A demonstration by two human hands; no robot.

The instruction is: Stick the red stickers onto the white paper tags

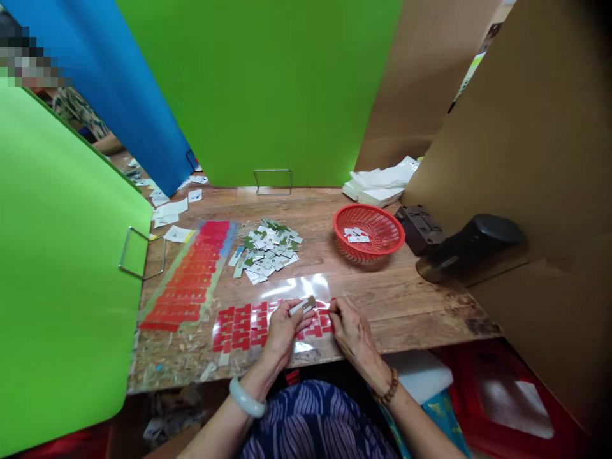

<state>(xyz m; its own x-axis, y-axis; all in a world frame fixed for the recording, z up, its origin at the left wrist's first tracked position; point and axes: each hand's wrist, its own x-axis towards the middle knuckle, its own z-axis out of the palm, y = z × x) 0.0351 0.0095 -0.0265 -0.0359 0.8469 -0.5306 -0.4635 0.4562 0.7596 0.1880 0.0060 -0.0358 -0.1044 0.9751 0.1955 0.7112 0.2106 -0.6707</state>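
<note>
Near the table's front edge, my left hand (281, 331) pinches a small flat metal plate (304, 306), pale with a darker end. To its right, my right hand (352, 328) is closed in a pinch, with a bit of red sticker showing at its fingertips. Both hands are over a clear sheet of red T-shaped stickers (242, 326), whose right part they partly cover. Beyond my left hand lies a heap of similar metal plates (268, 248), some with green film. A red plastic basket (369, 252) behind my right hand contains a few plates.
At left lies a sheet of red-orange stickers (186, 280). Green (268, 83), blue (119, 83) and brown panels surround the table, with wire stands. A dark metal block (421, 229), a black cylindrical object (471, 248) and stacked white paper (380, 182) are at right. Another person's arm shows far left.
</note>
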